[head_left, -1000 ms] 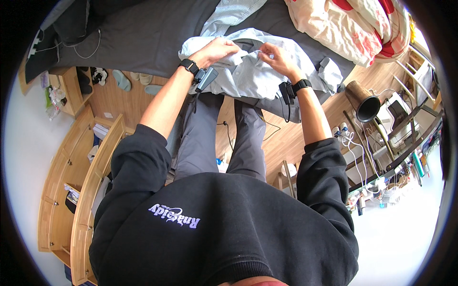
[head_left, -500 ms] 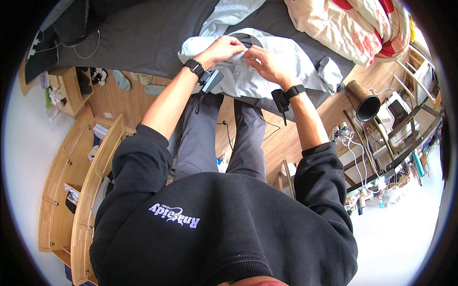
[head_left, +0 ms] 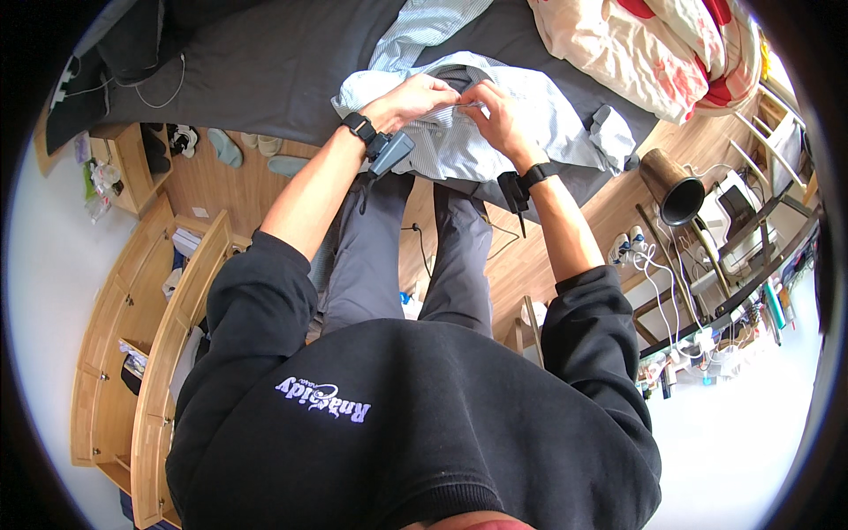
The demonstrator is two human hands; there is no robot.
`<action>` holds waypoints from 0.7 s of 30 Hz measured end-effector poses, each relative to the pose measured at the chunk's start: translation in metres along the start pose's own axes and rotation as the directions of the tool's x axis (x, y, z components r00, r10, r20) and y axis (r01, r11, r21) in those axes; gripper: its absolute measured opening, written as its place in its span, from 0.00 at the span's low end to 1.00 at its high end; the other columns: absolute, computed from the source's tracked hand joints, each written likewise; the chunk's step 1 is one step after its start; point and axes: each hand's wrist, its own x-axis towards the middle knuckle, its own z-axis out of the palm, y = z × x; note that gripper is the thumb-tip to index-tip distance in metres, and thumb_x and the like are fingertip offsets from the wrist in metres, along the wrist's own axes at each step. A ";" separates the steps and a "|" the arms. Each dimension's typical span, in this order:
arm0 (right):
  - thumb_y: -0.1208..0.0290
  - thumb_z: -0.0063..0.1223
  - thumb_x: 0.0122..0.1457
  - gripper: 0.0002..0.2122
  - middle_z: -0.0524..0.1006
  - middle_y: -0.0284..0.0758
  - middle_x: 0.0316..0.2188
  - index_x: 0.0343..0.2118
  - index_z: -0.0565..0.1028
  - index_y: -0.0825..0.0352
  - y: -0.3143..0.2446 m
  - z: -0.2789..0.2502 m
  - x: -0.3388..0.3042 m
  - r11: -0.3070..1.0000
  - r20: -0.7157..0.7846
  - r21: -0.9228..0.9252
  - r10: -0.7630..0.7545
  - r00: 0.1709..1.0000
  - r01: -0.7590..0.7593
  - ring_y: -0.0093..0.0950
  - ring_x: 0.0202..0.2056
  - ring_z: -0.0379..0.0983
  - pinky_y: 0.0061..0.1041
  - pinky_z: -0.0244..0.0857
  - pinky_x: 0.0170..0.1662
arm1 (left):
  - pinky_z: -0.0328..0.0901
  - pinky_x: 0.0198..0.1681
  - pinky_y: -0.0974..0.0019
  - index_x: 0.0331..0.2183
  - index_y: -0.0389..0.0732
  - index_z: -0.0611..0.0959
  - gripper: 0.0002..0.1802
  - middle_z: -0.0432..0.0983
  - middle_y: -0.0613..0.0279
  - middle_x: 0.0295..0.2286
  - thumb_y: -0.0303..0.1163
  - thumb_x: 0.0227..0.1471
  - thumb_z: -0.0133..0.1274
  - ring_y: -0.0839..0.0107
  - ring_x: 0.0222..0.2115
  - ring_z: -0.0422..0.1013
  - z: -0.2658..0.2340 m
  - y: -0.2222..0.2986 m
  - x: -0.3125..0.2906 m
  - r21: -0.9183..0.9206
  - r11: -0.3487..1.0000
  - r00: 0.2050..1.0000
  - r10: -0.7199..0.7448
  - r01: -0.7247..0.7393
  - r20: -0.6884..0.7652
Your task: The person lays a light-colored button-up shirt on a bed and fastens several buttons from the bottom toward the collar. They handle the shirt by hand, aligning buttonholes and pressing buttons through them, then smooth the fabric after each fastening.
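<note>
lying on the dark bed (head_left: 265,71), the pale shirt (head_left: 548,115) is pinched between both hands, left hand (head_left: 422,95) and right hand (head_left: 493,113).

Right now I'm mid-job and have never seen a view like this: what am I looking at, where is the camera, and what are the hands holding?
There is no machine here: a camera worn on a person's head looks down over their black sweatshirt through a fisheye lens, so straight edges bend. The left hand and right hand, each with a black wristband, meet on a pale blue striped shirt and pinch its fabric together; that grip is bare fingers. The shirt lies on a bed with a dark grey sheet. A cream and red floral quilt is bunched further back. Below is a wooden floor.
</note>
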 end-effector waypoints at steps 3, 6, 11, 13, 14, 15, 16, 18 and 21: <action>0.78 0.64 0.55 0.07 0.76 0.37 0.32 0.35 0.77 0.66 -0.002 0.003 -0.003 1.000 -0.039 -0.018 0.005 0.999 -0.006 0.39 0.36 0.76 0.34 0.71 0.39 | 0.58 0.31 0.74 0.35 0.38 0.86 0.11 0.73 0.76 0.27 0.35 0.61 0.56 0.85 0.28 0.63 -0.001 0.003 0.003 0.148 0.989 1.000 -0.005 0.008 -0.017; 0.77 0.64 0.55 0.08 0.77 0.37 0.32 0.36 0.78 0.66 -0.005 0.005 -0.008 0.997 -0.059 -0.010 0.071 0.996 -0.071 0.38 0.35 0.77 0.32 0.71 0.39 | 0.58 0.30 0.74 0.34 0.37 0.86 0.10 0.73 0.76 0.26 0.34 0.59 0.57 0.85 0.27 0.62 -0.003 0.013 0.006 0.276 0.961 0.999 0.005 -0.014 0.034; 0.76 0.64 0.56 0.06 0.79 0.36 0.31 0.37 0.80 0.65 -0.001 -0.001 -0.007 0.989 -0.084 0.106 0.116 0.990 -0.107 0.35 0.34 0.77 0.30 0.70 0.38 | 0.62 0.34 0.74 0.34 0.37 0.87 0.11 0.77 0.72 0.27 0.35 0.56 0.59 0.83 0.29 0.68 -0.007 0.023 0.008 0.397 0.917 0.998 -0.003 -0.021 0.059; 0.75 0.63 0.57 0.05 0.79 0.35 0.31 0.36 0.80 0.65 0.001 -0.006 -0.005 0.996 -0.066 0.056 0.077 0.995 -0.073 0.34 0.33 0.77 0.29 0.70 0.38 | 0.63 0.35 0.73 0.34 0.37 0.87 0.11 0.78 0.71 0.28 0.35 0.56 0.60 0.82 0.30 0.69 -0.005 0.017 0.008 0.372 0.927 0.993 0.002 -0.045 0.116; 0.75 0.63 0.57 0.05 0.79 0.35 0.31 0.36 0.80 0.65 0.002 -0.009 -0.002 0.999 -0.047 0.014 0.037 0.998 -0.036 0.34 0.34 0.77 0.29 0.70 0.38 | 0.64 0.35 0.73 0.34 0.37 0.87 0.11 0.79 0.70 0.28 0.35 0.56 0.60 0.81 0.30 0.70 -0.004 0.014 0.008 0.371 0.927 0.991 0.007 -0.057 0.135; 0.75 0.63 0.57 0.05 0.79 0.35 0.31 0.35 0.80 0.65 0.002 -0.011 0.002 0.999 -0.023 -0.031 0.007 1.000 -0.008 0.33 0.34 0.77 0.29 0.70 0.37 | 0.65 0.36 0.73 0.35 0.36 0.87 0.11 0.79 0.70 0.29 0.35 0.58 0.60 0.81 0.31 0.70 -0.004 0.009 0.007 0.343 0.939 0.996 -0.020 -0.013 0.092; 0.75 0.63 0.57 0.05 0.79 0.35 0.32 0.36 0.80 0.65 0.002 -0.014 0.005 1.000 -0.012 -0.006 -0.007 1.000 0.007 0.33 0.34 0.77 0.30 0.70 0.38 | 0.65 0.37 0.73 0.36 0.36 0.86 0.11 0.79 0.70 0.29 0.35 0.59 0.59 0.81 0.32 0.71 -0.006 0.006 0.008 0.236 0.972 0.997 -0.026 0.007 0.079; 0.75 0.63 0.57 0.05 0.79 0.35 0.33 0.36 0.80 0.65 0.002 -0.021 0.008 1.000 0.018 0.019 -0.002 1.000 0.002 0.34 0.34 0.77 0.30 0.70 0.38 | 0.65 0.37 0.73 0.37 0.35 0.86 0.12 0.79 0.70 0.31 0.35 0.61 0.57 0.81 0.32 0.71 -0.010 -0.003 0.008 0.008 0.999 0.996 -0.033 0.033 0.078; 0.77 0.64 0.55 0.06 0.79 0.35 0.33 0.36 0.80 0.66 -0.001 -0.025 0.012 0.998 0.115 -0.019 -0.050 0.992 0.053 0.32 0.35 0.79 0.28 0.72 0.38 | 0.67 0.39 0.73 0.38 0.33 0.86 0.13 0.81 0.67 0.32 0.34 0.62 0.57 0.80 0.33 0.72 -0.013 -0.010 0.009 -0.123 0.992 0.997 0.022 -0.012 0.075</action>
